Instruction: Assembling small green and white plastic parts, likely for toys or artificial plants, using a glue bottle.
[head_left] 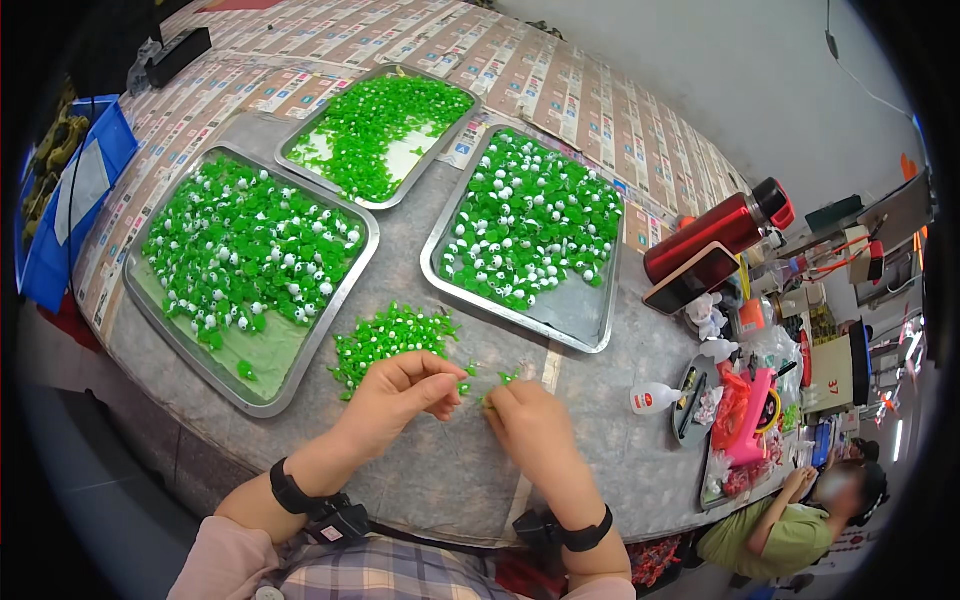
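Pinching what looks like one small green piece (488, 402), my right hand (535, 430) has its fingertips pressed together low over the grey tabletop (600, 400). My left hand (400, 400) curls opposite, thumb drawn close to forefinger; green bits (465, 386) show at its tips, but I cannot tell whether it grips them. The loose pile (390, 345) lies just beyond that hand, between the left tray (270, 345) and the right tray (575, 305). For such tiny parts, I judge it best to use only the very fingertips, press lightly so nothing bends or springs away, and work close above the surface, the left wrist well clear of the pile so it scatters nothing.
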